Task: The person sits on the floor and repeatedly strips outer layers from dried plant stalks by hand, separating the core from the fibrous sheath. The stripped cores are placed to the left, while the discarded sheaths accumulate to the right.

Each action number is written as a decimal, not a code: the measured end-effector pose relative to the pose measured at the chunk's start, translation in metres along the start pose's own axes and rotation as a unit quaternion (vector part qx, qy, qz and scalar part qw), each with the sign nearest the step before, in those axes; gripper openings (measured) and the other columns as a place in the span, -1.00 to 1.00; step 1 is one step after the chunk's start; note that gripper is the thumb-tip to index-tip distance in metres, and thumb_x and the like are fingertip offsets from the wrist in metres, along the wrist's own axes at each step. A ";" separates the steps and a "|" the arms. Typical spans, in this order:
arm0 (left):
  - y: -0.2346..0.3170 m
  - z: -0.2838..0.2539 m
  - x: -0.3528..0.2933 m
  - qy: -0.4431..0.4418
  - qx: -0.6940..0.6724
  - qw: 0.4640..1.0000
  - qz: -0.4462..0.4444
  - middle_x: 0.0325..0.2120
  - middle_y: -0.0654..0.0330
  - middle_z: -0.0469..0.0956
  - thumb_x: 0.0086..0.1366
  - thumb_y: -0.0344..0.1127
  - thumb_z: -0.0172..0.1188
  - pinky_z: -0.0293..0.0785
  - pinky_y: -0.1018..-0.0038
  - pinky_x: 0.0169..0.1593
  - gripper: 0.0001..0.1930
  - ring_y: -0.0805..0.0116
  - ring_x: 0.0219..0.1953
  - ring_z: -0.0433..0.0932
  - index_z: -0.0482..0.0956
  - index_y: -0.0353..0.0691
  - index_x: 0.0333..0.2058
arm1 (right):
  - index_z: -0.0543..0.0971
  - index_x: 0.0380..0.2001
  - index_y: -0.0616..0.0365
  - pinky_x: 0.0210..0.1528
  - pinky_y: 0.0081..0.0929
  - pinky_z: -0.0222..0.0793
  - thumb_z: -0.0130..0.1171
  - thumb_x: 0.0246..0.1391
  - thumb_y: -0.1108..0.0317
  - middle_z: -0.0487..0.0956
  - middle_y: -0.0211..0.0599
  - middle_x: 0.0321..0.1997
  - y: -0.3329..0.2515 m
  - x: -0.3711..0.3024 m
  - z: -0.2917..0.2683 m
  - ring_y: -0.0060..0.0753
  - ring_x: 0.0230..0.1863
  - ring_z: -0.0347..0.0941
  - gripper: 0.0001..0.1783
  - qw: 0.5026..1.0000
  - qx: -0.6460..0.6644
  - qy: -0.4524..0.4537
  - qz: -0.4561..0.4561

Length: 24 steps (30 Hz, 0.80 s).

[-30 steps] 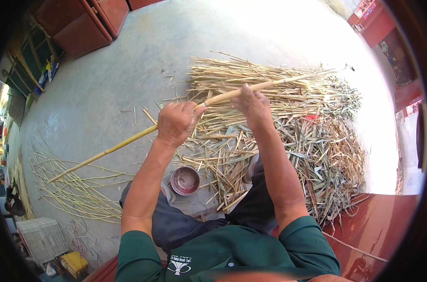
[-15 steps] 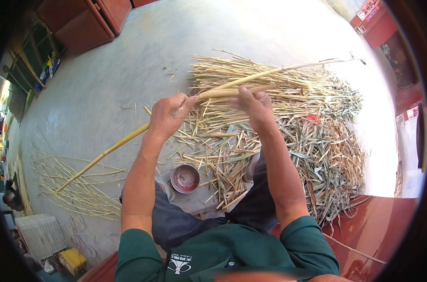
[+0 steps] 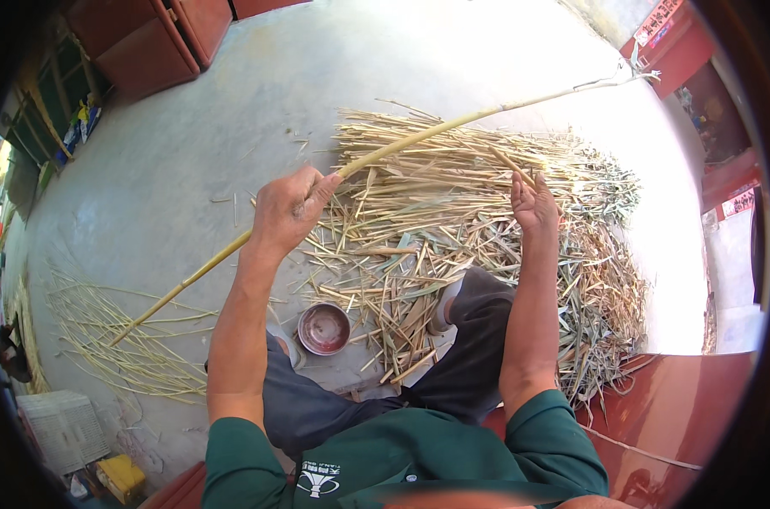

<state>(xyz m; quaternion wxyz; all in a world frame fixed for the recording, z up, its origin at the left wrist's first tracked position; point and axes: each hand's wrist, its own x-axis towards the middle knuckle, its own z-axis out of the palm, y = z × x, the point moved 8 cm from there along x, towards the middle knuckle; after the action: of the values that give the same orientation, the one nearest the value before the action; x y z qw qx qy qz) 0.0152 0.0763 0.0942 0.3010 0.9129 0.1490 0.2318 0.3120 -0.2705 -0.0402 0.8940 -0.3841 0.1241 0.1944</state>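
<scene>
On a concrete floor [image 3: 207, 144], a long pale stalk [image 3: 427, 133] is held aslant in the air by a seated person. The left hand [image 3: 293, 208] is closed firmly around it, thumb laid along the upper side. Below that grip, the lower end is pointed toward a spread of thin stems [image 3: 118, 335]; whether these are touched cannot be told. The other end is stretched past the pile [image 3: 453, 176] to the upper right, where it is thinned to a ragged tip.

By the right hand [image 3: 533, 205], palm turned up, a short brown husk [image 3: 508, 160] appears to be pinched between thumb and fingers, well apart from the stalk. How tightly it is gripped cannot be made out.

The step in hand is judged to be the stripping of the stalk, with one piece of husk already clear of it. For the next move, the right hand would need to be freed of the husk and brought back to the stalk, while the left grip is kept steady so that the long ends are not swung about.

Between the feet, loose scraps [image 3: 402, 297] are strewn near a bowl [image 3: 324, 327]. Dry leaves [image 3: 601, 318] are heaped at the right.
</scene>
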 end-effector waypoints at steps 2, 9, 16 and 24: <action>-0.009 0.009 -0.005 -0.020 -0.019 1.000 -0.005 -0.69 0.06 0.45 0.43 0.11 0.15 0.33 0.28 -0.50 -0.49 0.12 -0.64 0.44 0.57 -0.26 -0.48 | 0.34 0.17 0.44 -0.15 -0.51 0.71 0.14 0.36 0.13 0.55 0.07 0.12 -0.009 -0.005 0.012 -0.22 0.02 0.64 -0.42 0.998 -0.015 -0.065 -0.019; -0.062 0.011 -0.020 -0.145 -0.039 0.984 -0.100 -0.69 0.13 0.43 0.37 0.11 0.23 0.38 0.29 -0.37 -0.49 0.30 -0.61 0.43 0.60 -0.27 -0.50 | 0.45 0.08 0.25 -0.06 -0.54 0.61 0.11 0.40 0.16 0.64 -0.08 0.03 -0.019 -0.019 0.054 -0.39 -0.05 0.63 -0.60 0.983 -0.050 -0.126 -0.121; -0.023 0.017 0.004 -0.071 0.050 0.996 0.037 -0.56 0.22 0.64 0.14 -0.15 0.45 0.28 0.35 -0.23 -0.78 0.22 -0.51 0.44 0.69 -0.16 -0.40 | 0.58 -0.24 0.10 -0.22 -0.56 0.62 0.12 0.39 0.15 0.71 -0.16 -0.13 0.049 -0.060 0.098 -0.49 -0.21 0.64 -0.75 0.964 -0.182 -0.188 -0.036; -0.014 0.047 0.014 -0.076 0.009 0.994 0.077 -0.55 0.20 0.63 0.15 -0.24 0.40 0.27 0.32 -0.19 -0.86 0.17 -0.49 0.48 0.69 -0.13 -0.37 | 0.63 -0.14 0.20 0.02 -0.41 0.57 0.19 0.34 0.18 0.69 -0.15 -0.14 0.072 -0.075 0.119 -0.33 -0.08 0.64 -0.72 0.954 -0.214 -0.204 -0.046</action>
<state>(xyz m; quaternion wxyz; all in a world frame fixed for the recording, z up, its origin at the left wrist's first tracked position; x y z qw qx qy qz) 0.0491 0.0701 0.0571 0.2845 0.9394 0.0565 0.1827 0.2214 -0.1563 0.0219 0.8048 -0.5241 -0.1236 0.2497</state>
